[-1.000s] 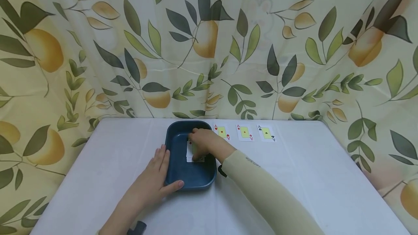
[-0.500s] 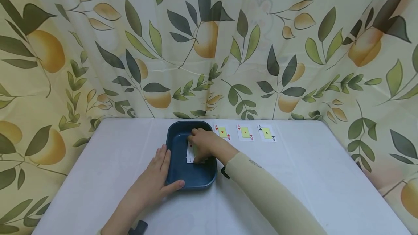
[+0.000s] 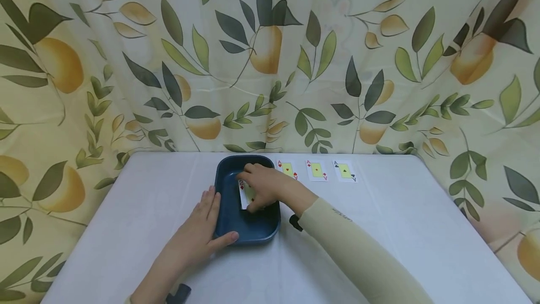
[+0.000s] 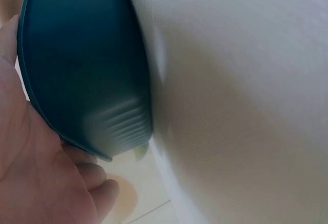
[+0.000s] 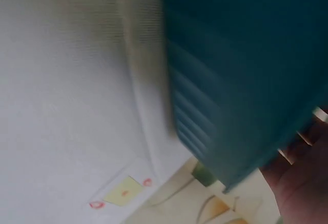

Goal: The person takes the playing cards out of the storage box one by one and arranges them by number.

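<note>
A blue rectangular tray (image 3: 253,237) stands on the white table. My left hand (image 3: 194,233) rests along its left rim, fingers straight together, with the thumb stretched across the near left corner. In the left wrist view that hand's palm lies against the rim of the tray (image 4: 82,55). Inside the tray, my right hand (image 3: 266,183) pinches a playing card (image 3: 245,196) with red marks, its left part showing and the rest under the fingers. The right wrist view shows the tray's outer wall (image 5: 246,80), with the fingers mostly behind it.
To the right of the tray, along the far edge, lie an ace of hearts (image 3: 287,169), an ace of diamonds (image 3: 316,170) and a black ace (image 3: 344,171), all face up. A fruit-patterned curtain (image 3: 270,97) hangs behind the white table (image 3: 379,229).
The right hand shifts slightly left inside the tray, and the card under it now appears tilted and raised. Its forearm has slid a little rightward. The left hand stays put.
</note>
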Demonstrator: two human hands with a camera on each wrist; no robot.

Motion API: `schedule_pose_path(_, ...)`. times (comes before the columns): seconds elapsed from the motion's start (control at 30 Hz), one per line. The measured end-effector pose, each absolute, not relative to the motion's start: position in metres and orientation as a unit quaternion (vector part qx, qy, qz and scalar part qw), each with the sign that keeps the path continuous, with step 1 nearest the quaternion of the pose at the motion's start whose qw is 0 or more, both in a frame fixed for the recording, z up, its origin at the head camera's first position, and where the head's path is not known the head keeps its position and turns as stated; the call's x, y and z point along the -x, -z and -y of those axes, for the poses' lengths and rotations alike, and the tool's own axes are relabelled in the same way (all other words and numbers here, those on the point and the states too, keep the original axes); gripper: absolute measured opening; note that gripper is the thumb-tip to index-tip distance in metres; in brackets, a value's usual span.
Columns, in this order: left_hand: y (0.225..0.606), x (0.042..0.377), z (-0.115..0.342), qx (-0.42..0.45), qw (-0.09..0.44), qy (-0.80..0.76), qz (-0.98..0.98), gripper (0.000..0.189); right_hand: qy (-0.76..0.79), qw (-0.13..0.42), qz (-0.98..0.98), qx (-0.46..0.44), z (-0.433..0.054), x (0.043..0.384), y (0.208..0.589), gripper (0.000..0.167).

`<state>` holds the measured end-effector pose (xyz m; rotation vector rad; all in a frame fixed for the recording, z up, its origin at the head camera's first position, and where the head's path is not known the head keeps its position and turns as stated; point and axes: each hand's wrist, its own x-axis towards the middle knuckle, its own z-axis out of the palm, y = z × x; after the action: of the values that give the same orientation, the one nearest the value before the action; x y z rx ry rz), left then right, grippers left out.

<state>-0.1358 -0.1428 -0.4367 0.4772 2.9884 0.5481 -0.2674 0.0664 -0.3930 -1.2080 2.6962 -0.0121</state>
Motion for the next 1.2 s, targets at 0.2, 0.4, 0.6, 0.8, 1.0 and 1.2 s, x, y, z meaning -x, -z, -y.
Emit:
schedule_pose_path(0.2, 0.439, 0.137, 0.144, -0.158, 0.029, -0.176, -0.971, 0.112, 0.037, 0.082, -0.910, 0.405, -0.073, 0.261, 0.373, 0.087)
schedule_pose_path(0.4, 0.438, 0.137, 0.143, -0.161, 0.023, -0.182, -0.970, 0.111, 0.042, 0.075, -0.914, 0.397, -0.084, 0.260, 0.361, 0.089)
schedule_pose_path(0.6, 0.438, 0.137, 0.142, -0.154, 0.027, -0.176, -0.972, 0.112, 0.040, 0.078, -0.918, 0.388, -0.096, 0.259, 0.356, 0.087)
schedule_pose_path(0.8, 0.438, 0.136, 0.141, -0.152, 0.024, -0.177, -0.972, 0.113, 0.032, 0.076, -0.925, 0.370, -0.109, 0.258, 0.355, 0.086)
schedule_pose_path(1.0, 0.439, 0.136, 0.141, -0.144, 0.028, -0.181, -0.973, 0.114, 0.035, 0.070, -0.930, 0.359, -0.123, 0.258, 0.357, 0.085)
schedule_pose_path(1.2, 0.440, 0.136, 0.141, -0.145, 0.025, -0.179, -0.973, 0.114, 0.041, 0.068, -0.935, 0.345, -0.137, 0.260, 0.360, 0.087)
